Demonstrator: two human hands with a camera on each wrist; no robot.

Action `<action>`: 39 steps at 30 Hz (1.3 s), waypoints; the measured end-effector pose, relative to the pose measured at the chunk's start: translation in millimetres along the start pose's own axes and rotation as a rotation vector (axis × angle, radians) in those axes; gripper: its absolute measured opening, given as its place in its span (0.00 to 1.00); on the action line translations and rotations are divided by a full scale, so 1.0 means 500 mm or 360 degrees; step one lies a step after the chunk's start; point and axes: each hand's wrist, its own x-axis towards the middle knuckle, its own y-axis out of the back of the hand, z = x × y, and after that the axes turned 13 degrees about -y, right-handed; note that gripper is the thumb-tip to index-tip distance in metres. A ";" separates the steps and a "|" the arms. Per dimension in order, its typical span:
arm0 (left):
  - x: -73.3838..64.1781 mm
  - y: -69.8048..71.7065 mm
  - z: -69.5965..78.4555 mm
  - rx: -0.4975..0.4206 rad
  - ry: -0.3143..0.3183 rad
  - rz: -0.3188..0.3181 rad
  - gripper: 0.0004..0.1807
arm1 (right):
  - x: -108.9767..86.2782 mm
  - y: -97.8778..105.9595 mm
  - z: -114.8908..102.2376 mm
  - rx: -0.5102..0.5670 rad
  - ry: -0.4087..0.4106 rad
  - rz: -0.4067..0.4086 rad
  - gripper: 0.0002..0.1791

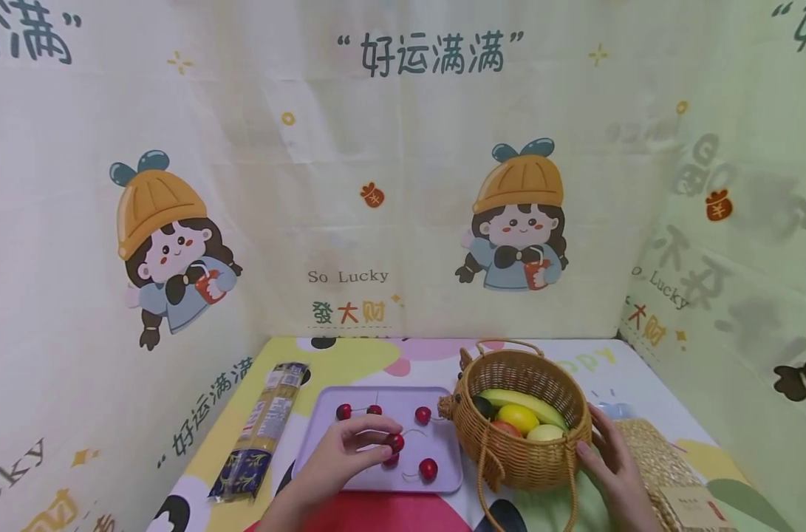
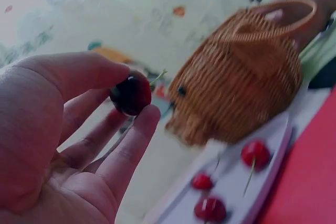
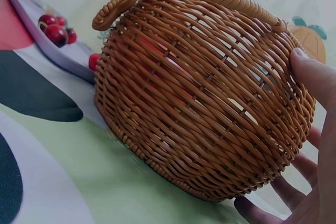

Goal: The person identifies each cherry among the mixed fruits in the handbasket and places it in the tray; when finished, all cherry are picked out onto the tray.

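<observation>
My left hand pinches a dark red cherry by thumb and fingertips, its short stem pointing out, above a lilac tray. Several more cherries with stems, one of them a bright red cherry, lie on that tray. To its right stands a wicker basket with an animal's snout facing the tray. Inside it are a banana, a lemon, a dark fruit, a reddish fruit and a pale one. My right hand holds the basket's right side, thumb near the rim.
A clear packet of what looks like dried noodles lies left of the tray. Right of the basket is a bag of grain with a paper label. Printed cloth walls enclose the table at the back and sides.
</observation>
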 end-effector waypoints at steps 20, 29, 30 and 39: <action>-0.065 0.100 -0.099 0.0522 0.0140 0.0410 0.17 | -0.006 -0.003 0.002 0.0044 -0.0022 -0.0001 0.40; -0.074 0.095 -0.110 0.0809 0.0085 0.0435 0.13 | -0.003 -0.008 -0.009 0.0001 0.0027 -0.0002 0.39; -0.075 0.096 -0.111 0.0814 0.0085 0.0434 0.13 | -0.003 -0.008 -0.009 0.0003 0.0030 -0.0003 0.39; -0.082 0.097 -0.119 0.0832 0.0089 0.0386 0.14 | -0.005 -0.006 -0.006 -0.0025 0.0021 0.0003 0.40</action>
